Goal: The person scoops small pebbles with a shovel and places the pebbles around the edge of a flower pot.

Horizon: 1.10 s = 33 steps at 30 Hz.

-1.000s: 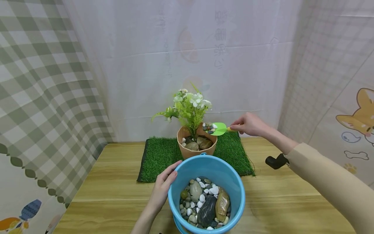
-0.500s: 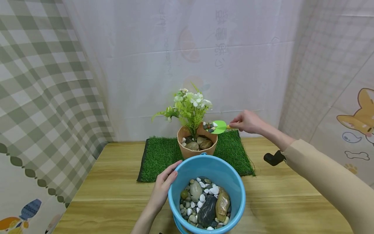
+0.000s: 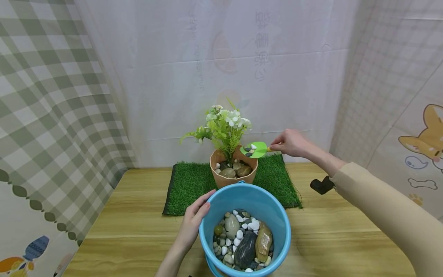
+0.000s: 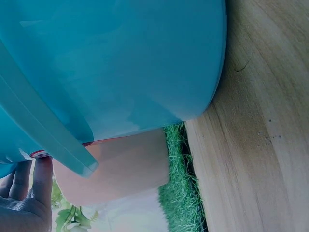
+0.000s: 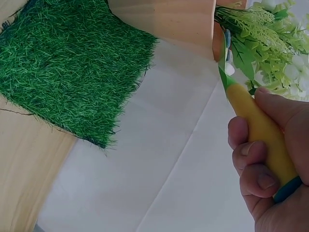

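Note:
My right hand grips the yellow handle of a small green trowel, fingers curled round it in the right wrist view. A few pebbles lie toward the blade's tip, which overhangs the right rim of a peach flowerpot. Larger stones sit in the pot around a leafy plant with white flowers. My left hand rests against the left side of a blue bucket, extended fingers touching just below its rim. Pebbles and bigger stones cover the bucket's bottom.
The pot stands on a green artificial turf mat at the back of the wooden table. The bucket is directly in front of it. A white curtain hangs close behind, with a checked cloth at left.
Several pebbles have left the trowel's tip, and pebbles now show among the stones in the pot. My right hand has shifted slightly up and left. The left hand stays still.

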### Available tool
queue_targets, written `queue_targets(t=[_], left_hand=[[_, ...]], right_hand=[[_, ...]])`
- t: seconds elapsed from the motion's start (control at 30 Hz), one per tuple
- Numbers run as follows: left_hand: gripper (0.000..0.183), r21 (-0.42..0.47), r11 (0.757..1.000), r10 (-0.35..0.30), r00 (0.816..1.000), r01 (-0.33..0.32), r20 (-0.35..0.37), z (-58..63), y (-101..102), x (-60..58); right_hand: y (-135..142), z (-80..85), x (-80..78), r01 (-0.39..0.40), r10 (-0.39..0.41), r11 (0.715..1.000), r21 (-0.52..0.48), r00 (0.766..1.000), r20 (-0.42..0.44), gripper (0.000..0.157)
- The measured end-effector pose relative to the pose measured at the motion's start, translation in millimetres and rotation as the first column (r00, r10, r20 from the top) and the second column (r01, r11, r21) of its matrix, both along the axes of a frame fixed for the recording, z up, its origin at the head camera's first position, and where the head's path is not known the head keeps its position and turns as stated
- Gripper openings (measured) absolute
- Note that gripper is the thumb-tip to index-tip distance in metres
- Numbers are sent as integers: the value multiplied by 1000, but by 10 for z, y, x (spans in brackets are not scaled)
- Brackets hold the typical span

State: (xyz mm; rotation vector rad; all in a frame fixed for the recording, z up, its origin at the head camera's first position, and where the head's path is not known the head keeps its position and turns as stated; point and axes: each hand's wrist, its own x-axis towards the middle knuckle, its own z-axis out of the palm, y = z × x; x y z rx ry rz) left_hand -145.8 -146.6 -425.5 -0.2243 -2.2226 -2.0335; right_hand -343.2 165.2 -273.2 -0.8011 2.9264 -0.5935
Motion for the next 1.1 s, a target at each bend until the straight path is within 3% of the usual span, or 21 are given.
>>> queue_targets(t=[0.17,0.47,0.67,0.87,1.1], left_hand=[[45,4,1000,-2,1000,2,5,7,-1,1],[44,4,1000,-1,1000,1,6,23,-3,1],[45,6,1000,-4,1000,4,10,20,-6,3],[44,6,1000,-8,1000,7,10,10,-10,5],[44,4,1000,-6,1000,6,7,4,-15,1]], right_hand=[[-23,23,0,-8,9,1000,23,1000,-25,25],[-115,107,40,-86,110,986,144,979,-171,20],[-275,187,103,-134,218,949,286,934,-283,18],[-401,173,164,-142,317,899,415,865,-389,21],[-432,136,239,-135,365,873,468,817,-446,33]])
